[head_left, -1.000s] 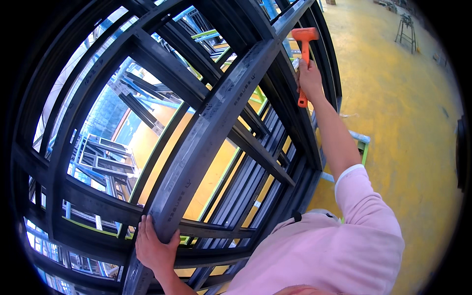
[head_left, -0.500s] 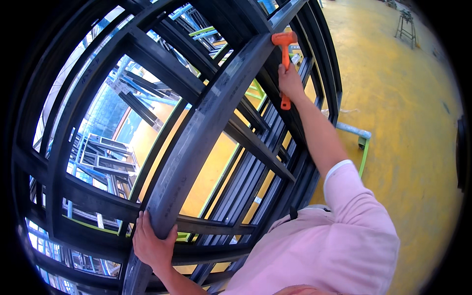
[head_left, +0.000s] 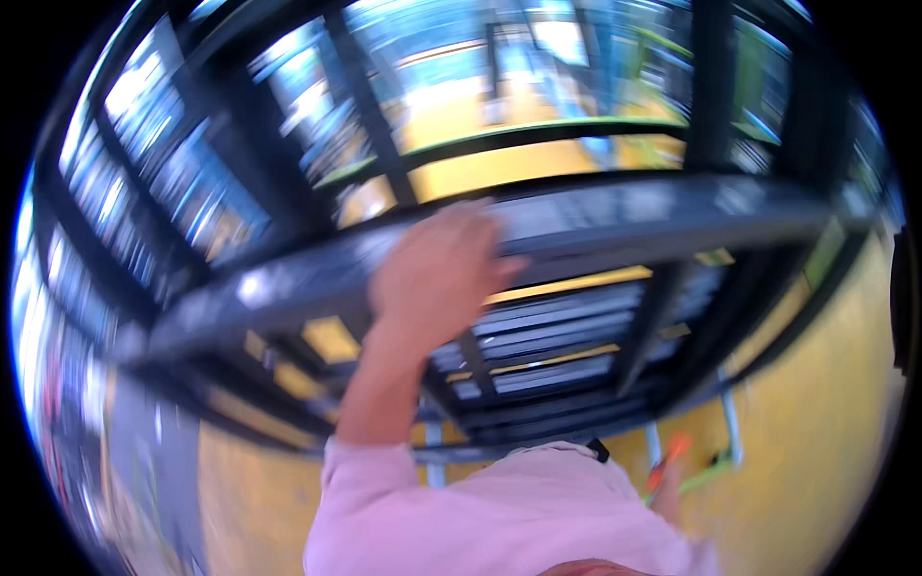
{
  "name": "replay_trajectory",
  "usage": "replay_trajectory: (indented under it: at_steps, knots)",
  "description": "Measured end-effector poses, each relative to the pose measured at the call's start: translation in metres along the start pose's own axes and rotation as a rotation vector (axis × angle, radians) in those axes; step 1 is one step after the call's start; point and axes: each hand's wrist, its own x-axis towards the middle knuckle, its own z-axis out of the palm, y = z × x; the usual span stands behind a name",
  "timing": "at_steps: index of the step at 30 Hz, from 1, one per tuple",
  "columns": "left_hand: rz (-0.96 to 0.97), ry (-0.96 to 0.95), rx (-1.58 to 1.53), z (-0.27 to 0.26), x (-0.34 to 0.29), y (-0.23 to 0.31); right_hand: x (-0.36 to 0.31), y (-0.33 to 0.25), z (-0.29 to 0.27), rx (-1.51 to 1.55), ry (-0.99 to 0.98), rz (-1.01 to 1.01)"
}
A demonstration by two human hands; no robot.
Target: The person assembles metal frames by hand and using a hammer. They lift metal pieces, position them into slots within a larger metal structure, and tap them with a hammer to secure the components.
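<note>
Across the view runs a thick dark grey bar (head_left: 615, 213), the near member of a large dark metal frame. My left hand (head_left: 437, 274) lies over it left of centre, the fingers bent over its top and the thumb apart on the right; motion blurs the hand. Low on the right, beside my body, my right hand (head_left: 669, 483) hangs away from the frame, closed around an orange mallet (head_left: 679, 447). Most of that mallet's handle is hidden or smeared.
Other dark frame members (head_left: 713, 96) stand beyond and below the bar. Pale blue and green stand legs (head_left: 733, 422) rise near my right hand. Yellow floor (head_left: 807, 422) shows on the right, and blurred racks (head_left: 206, 192) are behind the frame's openings.
My view has swung round, so the bar now runs crosswise. My right hand has dropped with the mallet from the bar's far end to my side. My left hand now lies partway along the bar.
</note>
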Motion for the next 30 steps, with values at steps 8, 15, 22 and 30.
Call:
replay_trajectory:
  at_steps: [8, 15, 22, 30]
  knots:
    - [0.135, 0.360, -0.046, 0.041, -0.044, -0.021, 0.006, 0.008, 0.117, -0.561, -0.235, -0.028]
    - [0.327, 0.299, -0.017, 0.049, -0.041, -0.025, -0.013, -0.069, 0.198, -0.714, -0.128, -0.532]
    - [0.165, 0.982, -0.293, 0.015, -0.222, -0.167, -0.122, -0.121, 0.237, -0.764, 0.154, -1.004]
    - [-1.020, 0.788, 0.489, -0.071, -0.449, -0.392, -0.406, -0.162, 0.354, -0.751, 0.179, -1.937]
